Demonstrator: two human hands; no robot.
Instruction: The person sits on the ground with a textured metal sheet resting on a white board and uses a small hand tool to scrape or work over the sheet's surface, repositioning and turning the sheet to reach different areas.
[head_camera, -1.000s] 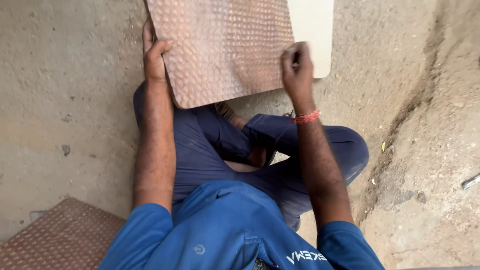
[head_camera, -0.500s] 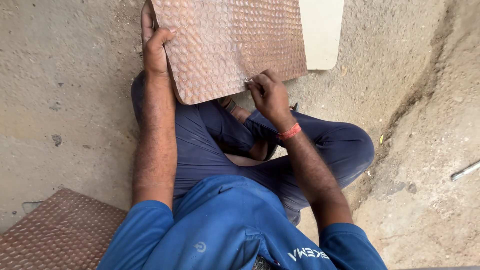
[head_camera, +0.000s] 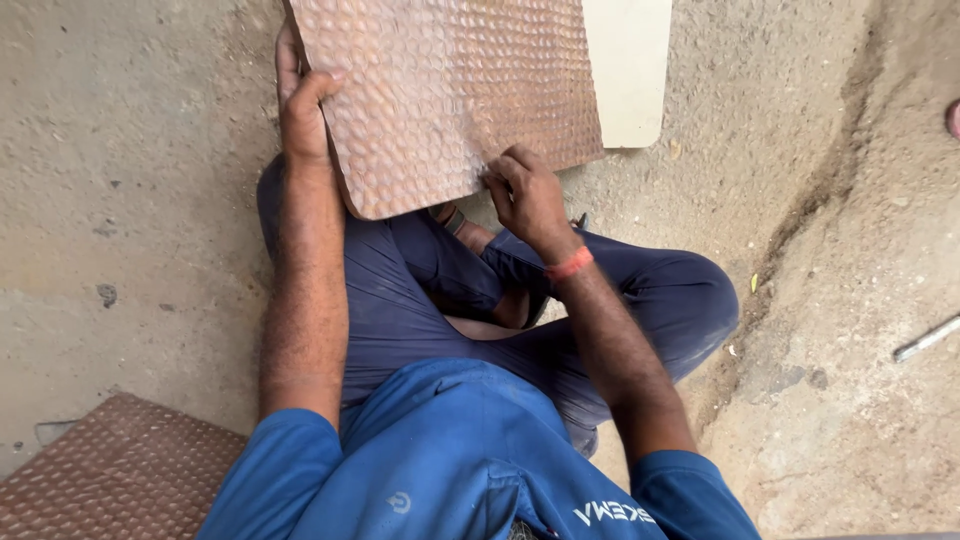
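I sit cross-legged on a concrete floor with a brown dimpled sheet (head_camera: 440, 90) held up over my knees. My left hand (head_camera: 303, 105) grips the sheet's left edge, thumb on top and fingers behind. My right hand (head_camera: 527, 195) pinches the sheet's lower edge near its right side, fingers curled against the textured face. A red band circles my right wrist (head_camera: 568, 266). My dark blue trousers (head_camera: 420, 300) lie below the sheet.
A cream board (head_camera: 632, 70) lies on the floor behind the sheet at the upper right. Another brown dimpled sheet (head_camera: 110, 475) rests flat at the lower left. A thin metal rod (head_camera: 925, 338) lies on the rough ground at the right.
My right hand has slid from the sheet's right edge down to its lower edge and further left. The sheet has shifted slightly right in view. My left hand keeps its grip.
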